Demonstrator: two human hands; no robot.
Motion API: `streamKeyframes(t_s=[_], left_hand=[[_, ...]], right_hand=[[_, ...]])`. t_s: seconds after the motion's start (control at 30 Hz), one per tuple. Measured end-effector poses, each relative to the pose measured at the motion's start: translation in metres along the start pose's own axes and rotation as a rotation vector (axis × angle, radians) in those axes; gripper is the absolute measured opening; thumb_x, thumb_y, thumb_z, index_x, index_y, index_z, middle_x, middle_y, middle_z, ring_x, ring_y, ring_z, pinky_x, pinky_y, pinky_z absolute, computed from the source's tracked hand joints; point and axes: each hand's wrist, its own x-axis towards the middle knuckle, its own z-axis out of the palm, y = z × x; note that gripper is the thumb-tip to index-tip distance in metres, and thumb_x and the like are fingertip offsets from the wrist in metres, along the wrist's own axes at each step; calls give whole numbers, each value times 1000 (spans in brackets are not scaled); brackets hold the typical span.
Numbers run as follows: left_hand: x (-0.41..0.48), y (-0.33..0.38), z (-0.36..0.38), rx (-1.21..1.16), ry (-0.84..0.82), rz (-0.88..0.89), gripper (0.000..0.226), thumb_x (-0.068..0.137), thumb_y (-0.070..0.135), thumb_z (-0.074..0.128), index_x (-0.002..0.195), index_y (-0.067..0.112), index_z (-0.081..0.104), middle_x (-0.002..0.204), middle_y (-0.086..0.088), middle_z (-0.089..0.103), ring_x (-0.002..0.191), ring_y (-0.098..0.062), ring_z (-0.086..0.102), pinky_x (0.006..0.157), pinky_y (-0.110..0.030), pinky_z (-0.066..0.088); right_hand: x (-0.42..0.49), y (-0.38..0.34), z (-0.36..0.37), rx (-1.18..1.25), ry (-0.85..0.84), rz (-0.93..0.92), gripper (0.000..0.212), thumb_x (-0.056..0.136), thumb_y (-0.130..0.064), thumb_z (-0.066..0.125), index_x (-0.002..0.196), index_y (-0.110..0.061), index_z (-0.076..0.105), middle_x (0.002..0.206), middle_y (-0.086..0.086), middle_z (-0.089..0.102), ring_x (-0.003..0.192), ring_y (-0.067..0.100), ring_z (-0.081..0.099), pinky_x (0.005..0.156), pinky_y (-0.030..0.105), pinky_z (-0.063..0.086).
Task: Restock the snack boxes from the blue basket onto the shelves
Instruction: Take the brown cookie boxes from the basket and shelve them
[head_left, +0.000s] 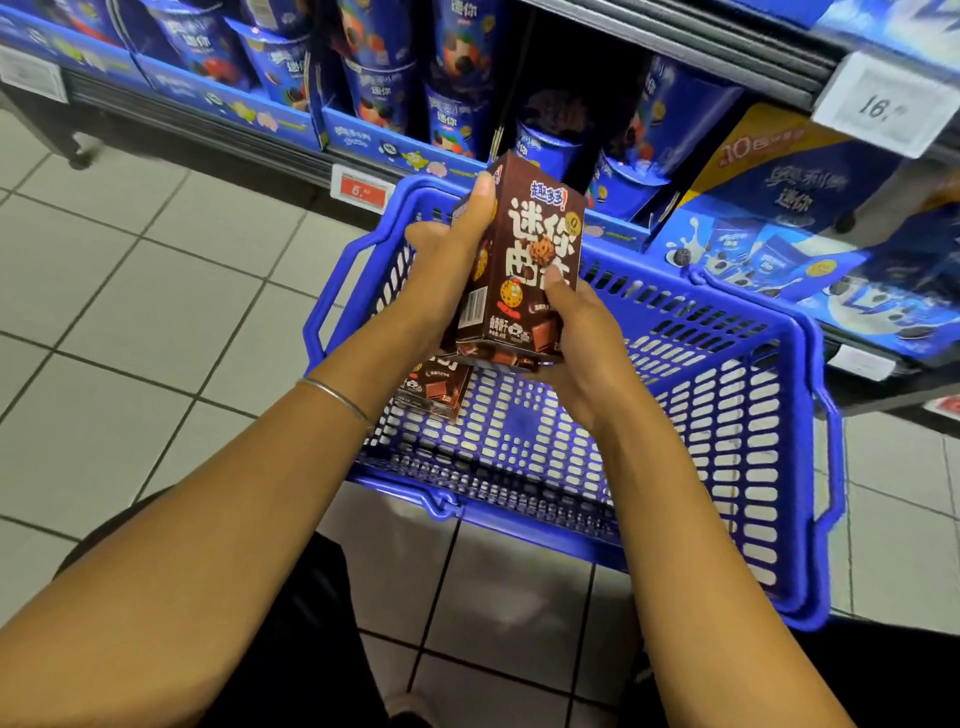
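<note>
Head view, person crouched over a blue basket (524, 512) on a tiled floor (130, 291). Both hands hold one brown chocolate-cookie snack box (524, 249) upright, slightly tilted, above the basket's far left corner. The left hand (447, 254) wraps the box's left side, thumb pressed along its upper edge; a thin bracelet (337, 397) circles that wrist. The right hand (584, 358) cups the lower right corner from below, thumb on the printed front. A second snack box (434, 392) of the same design lies on the basket floor near the left edge, partly hidden by the held box. Behind the basket, the lower shelf (208, 127) carries blue cookie cups (384, 85) and a red price tag (359, 190).
</note>
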Motion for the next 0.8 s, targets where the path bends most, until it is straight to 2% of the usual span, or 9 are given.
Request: streamKeyframes(t_s=[0.1,0.2,0.3,0.37,0.43,0.47,0.57,0.67,0.8], left_hand=[[-5,9,-2,11,-68,33,74,90,74,62,134,15,68,115,-5,81,104,-23,80,80,-33,66],[-10,16,-6,21,-126,-25,78,88,65,74,143,11,60,125,-10,77,106,-27,79,84,-39,65],[-11,20,-12,39,-113,-10,55,97,43,74,134,3,66,115,-14,80,100,-30,80,77,-35,64],[-12,25,-15,12,-95,-12,50,101,37,70,135,0,65,116,-17,79,101,-33,79,81,-39,64],[-14,30,-16,-30,-74,-13,58,100,36,71,142,0,56,121,-19,77,105,-36,78,86,-44,64],[-14,32,-17,-41,-73,-10,59,100,37,71,144,0,54,121,-19,77,106,-36,78,86,-45,64],[-16,33,-21,-45,-69,-10,59,100,37,71,144,0,54,121,-19,77,105,-35,78,83,-41,64],[-15,33,-23,-65,-40,-23,60,99,35,73,144,1,53,121,-19,77,103,-33,79,83,-42,65],[-15,36,-27,-69,-46,-29,64,97,37,75,146,3,51,124,-18,76,104,-33,79,89,-48,65]], right_hand=[[1,-6,4,12,-19,20,36,103,-39,55,132,-16,56,117,7,75,106,29,74,93,61,56],[4,-7,5,-85,-1,-26,42,99,-44,61,131,-17,54,112,4,77,99,26,76,88,59,59],[9,-1,-2,-3,-17,2,51,94,-62,58,123,-21,63,112,2,77,102,24,75,88,57,59],[17,11,-10,136,54,80,54,94,-68,50,108,-20,68,105,2,76,101,21,73,91,54,57],[30,29,-14,151,172,186,43,100,-59,48,104,-20,66,90,1,69,96,21,69,91,46,56],[37,39,-14,43,208,236,36,102,-50,49,110,-18,65,91,2,67,93,20,67,86,41,55],[55,68,-2,-285,172,404,40,100,-35,58,133,-13,53,119,9,65,96,21,63,75,39,54],[67,90,15,-479,55,502,53,98,-41,63,140,-14,45,143,11,52,120,29,57,91,45,52],[72,108,35,-611,6,494,57,98,-43,63,144,-12,48,152,8,47,134,32,47,106,50,44]])
